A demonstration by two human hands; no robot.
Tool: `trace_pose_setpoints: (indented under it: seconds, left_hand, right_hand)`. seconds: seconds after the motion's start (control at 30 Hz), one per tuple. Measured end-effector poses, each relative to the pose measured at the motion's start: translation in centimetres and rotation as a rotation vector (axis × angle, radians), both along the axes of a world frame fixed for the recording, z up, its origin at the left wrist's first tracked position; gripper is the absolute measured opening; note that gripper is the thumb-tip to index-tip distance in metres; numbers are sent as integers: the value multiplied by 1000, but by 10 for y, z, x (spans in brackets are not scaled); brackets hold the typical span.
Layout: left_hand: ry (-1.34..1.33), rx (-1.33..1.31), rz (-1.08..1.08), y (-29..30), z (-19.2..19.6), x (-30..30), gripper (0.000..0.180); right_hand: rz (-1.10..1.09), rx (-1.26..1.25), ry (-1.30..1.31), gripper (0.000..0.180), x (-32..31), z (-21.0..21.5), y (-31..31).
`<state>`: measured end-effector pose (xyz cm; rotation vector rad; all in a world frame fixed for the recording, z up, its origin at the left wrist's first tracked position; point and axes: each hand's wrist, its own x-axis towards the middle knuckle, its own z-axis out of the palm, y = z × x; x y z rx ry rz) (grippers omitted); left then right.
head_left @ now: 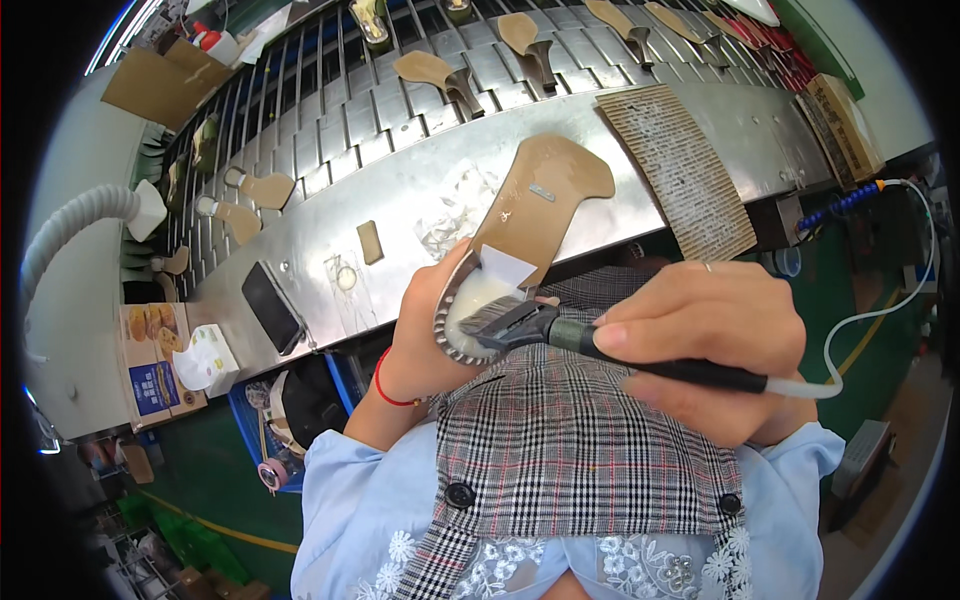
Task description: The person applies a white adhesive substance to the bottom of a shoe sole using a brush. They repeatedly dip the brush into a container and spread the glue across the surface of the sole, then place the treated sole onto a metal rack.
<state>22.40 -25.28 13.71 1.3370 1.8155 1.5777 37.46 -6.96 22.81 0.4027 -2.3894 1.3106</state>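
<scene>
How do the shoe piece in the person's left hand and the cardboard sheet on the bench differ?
The shoe piece is curved; the cardboard sheet is roughly rectangular. The left hand holds the shoe piece; the cardboard sheet rests on the bench. The cardboard sheet is ridged, the shoe piece mostly smooth. Both look brownish.

Left grip fingers mostly hidden behind tan shoe piece at centre, right grip partly covering black brush handle, greenish item cut off at top edge, red pieces upper right too small to tell, green crate lower left blurred.
</scene>
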Motion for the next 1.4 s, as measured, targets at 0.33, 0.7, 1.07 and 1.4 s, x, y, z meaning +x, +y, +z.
trace_pose_setpoints:
  seconds: [0.33,0.7,1.07,1.4]
  left_hand:
    - [-320,-67,-75,-8,3,-3,51]
    - [-665,42,-139,-16,-17,-13,61]
    - [-748,301,-306,-16,-15,-21,63]
    - [-835,395,-255,-14,-15,-31,54]
  right_hand:
    - [151,11,21,30,4,8,21]
    - [-74,122,138,31,11,0,12]
    - [-154,28,82,38,15,-1,29]
    - [-310,-123,1,31,13,-14,38]
